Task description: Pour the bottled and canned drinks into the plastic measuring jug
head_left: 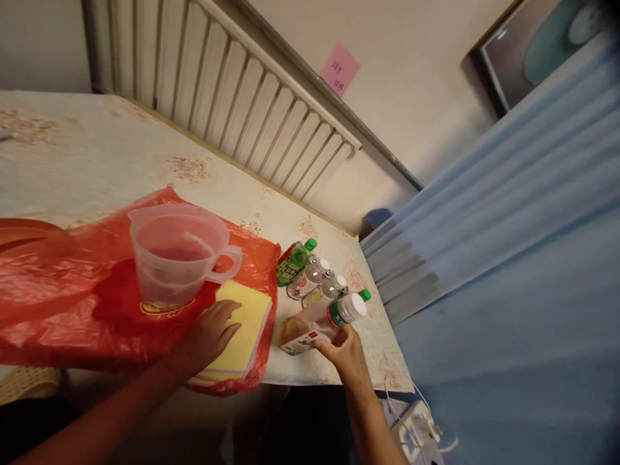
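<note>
The right hand (pixel 346 352) is closed round a clear plastic bottle with a white cap and green-and-red label (pixel 317 326). The thumb & fingers (pixel 325 347) wrap under its neck end. The bottle is tilted almost flat: cap up & right of the fingertips, base down & left of them, over the near edge of the table with a pale floral cloth (pixel 97 161). A hold close to the neck prob. lets one hand steer the whole bottle w/o a second grip.

The left hand (pixel 210 336) lies palm down, fingers loosely spread & gripping nothing, flat on a soft yellow stack (pixel 249 320). Whether that's cloths or pads is hard to say, as the view is too soft. The hand's weight likely keeps the stack, & the crinkly red plastic bag (pixel 72 290) under it, from sliding off the edge.

Just beyond those fingertips, on the bag, a clear plastic measuring jug with a side handle (pixel 177 258) stands upright. Its handle is turned toward the fingers' side, so it's easy to take hold of.

Past the right fingertips three more small bottles sit in a tight row: a green bottle with a green cap (pixel 293 261) & two clear ones w/ white caps (pixel 310 276). Their caps all point the same way, which looks like like w/ like. A white power strip (pixel 416 429) lies below the right wrist, off the table.
</note>
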The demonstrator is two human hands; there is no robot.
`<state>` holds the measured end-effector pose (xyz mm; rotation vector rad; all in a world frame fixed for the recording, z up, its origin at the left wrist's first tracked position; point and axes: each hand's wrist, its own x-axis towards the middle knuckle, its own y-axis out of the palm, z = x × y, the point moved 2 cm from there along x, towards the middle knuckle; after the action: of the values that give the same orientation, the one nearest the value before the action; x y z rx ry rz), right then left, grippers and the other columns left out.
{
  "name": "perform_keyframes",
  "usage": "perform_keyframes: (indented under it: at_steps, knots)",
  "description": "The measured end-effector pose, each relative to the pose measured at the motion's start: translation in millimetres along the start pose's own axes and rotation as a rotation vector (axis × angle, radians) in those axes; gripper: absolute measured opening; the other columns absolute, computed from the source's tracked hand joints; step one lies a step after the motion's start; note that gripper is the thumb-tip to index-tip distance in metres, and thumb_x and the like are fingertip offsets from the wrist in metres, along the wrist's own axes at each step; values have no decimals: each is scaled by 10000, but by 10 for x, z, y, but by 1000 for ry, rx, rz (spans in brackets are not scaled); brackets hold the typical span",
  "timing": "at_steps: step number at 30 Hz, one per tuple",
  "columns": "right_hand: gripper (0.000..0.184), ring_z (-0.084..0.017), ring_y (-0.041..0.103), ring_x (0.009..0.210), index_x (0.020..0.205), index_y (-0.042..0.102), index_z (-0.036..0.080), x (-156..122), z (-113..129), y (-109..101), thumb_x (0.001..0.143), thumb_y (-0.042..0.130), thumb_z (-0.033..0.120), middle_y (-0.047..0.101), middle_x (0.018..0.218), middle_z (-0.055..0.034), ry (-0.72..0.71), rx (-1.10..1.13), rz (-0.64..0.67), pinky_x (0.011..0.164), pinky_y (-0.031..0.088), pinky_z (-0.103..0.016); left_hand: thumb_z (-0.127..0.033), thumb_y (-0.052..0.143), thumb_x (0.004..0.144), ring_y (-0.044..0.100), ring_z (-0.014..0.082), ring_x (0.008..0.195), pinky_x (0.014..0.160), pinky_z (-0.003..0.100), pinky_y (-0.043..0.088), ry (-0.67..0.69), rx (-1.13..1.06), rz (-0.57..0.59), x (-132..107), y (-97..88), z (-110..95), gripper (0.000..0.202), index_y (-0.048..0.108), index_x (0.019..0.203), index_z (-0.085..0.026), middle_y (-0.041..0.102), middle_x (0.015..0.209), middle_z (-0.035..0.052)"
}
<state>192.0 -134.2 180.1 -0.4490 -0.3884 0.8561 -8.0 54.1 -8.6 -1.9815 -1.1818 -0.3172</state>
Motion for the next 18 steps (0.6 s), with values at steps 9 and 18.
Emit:
perform_keyframes:
  at_steps: [9, 18]
  knots:
    - [502, -307, 745, 852, 984, 713, 168, -166, -767, -1127, 549, 840, 384, 788, 941, -115, 124, -25, -235, 753, 611, -399, -264, 425, 976, 639, 287, 1072, 1001, 469, 491, 153, 382, 20, -31, 13, -4, 264, 617, 1124, -160, 697, 1098, 137]
    - [472, -291, 720, 847, 960, 703, 171, 37, -1432, -1438, 559, 812, 394, 777, 923, -93, 113, -31, -351, 741, 583, -388, -256, 406, 965, 645, 270, 952, 911, 430, 508, 131, 485, 92, 71, -55, -120, 228, 615, 1013, -176, 693, 999, 119]
